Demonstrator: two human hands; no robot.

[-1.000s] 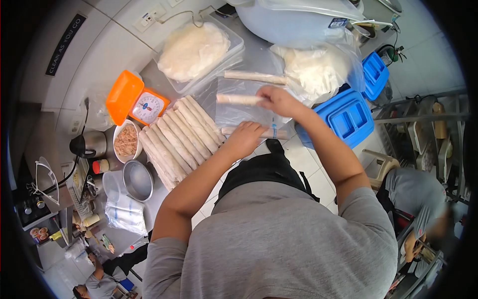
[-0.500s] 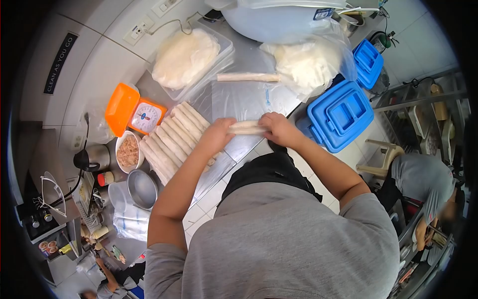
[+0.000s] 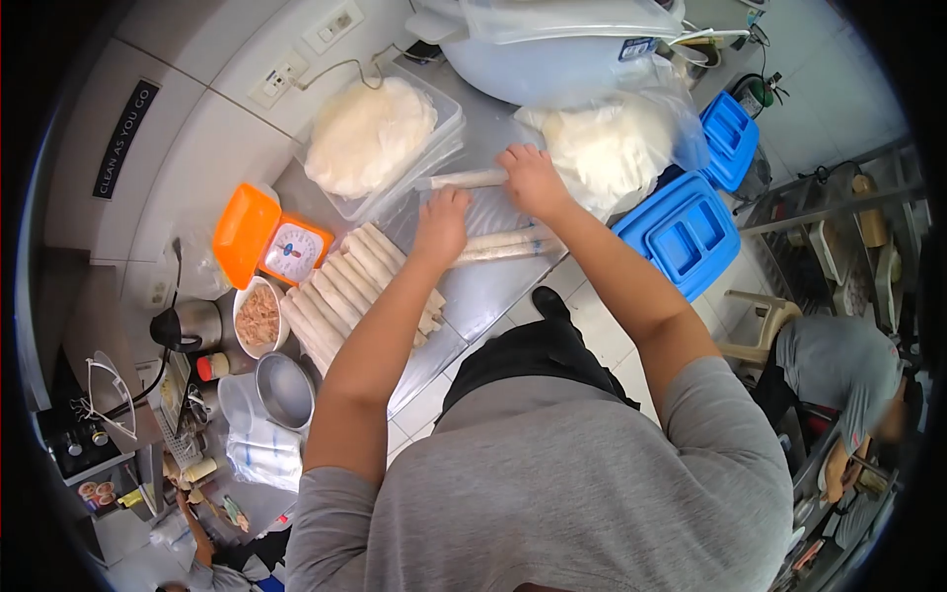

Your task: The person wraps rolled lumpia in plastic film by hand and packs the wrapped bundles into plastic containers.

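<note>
A long pale uncooked spring roll (image 3: 470,180) lies crosswise on the steel table, with a hand at either end. The curled fingers of my right hand (image 3: 536,182) close on its right end. My left hand (image 3: 443,225) has its fingers bent down at the left end, their tips partly hidden. Nearer the table edge, two spring rolls (image 3: 498,245) lie side by side on a clear plastic sheet (image 3: 483,212), which shows blue print. To the left of my left hand, several finished spring rolls (image 3: 345,283) sit in a stacked row.
Pale wrappers (image 3: 370,138) fill a plastic tub at the back; more sit in a plastic bag (image 3: 612,148). An orange scale (image 3: 294,249), a bowl of meat filling (image 3: 258,316) and a metal bowl (image 3: 285,390) stand left. A blue-lidded bin (image 3: 681,237) stands right. Co-workers are nearby.
Both hands have left the rolls at the near edge and reached away from me to the farther roll. That roll lies a little closer to me than before.
</note>
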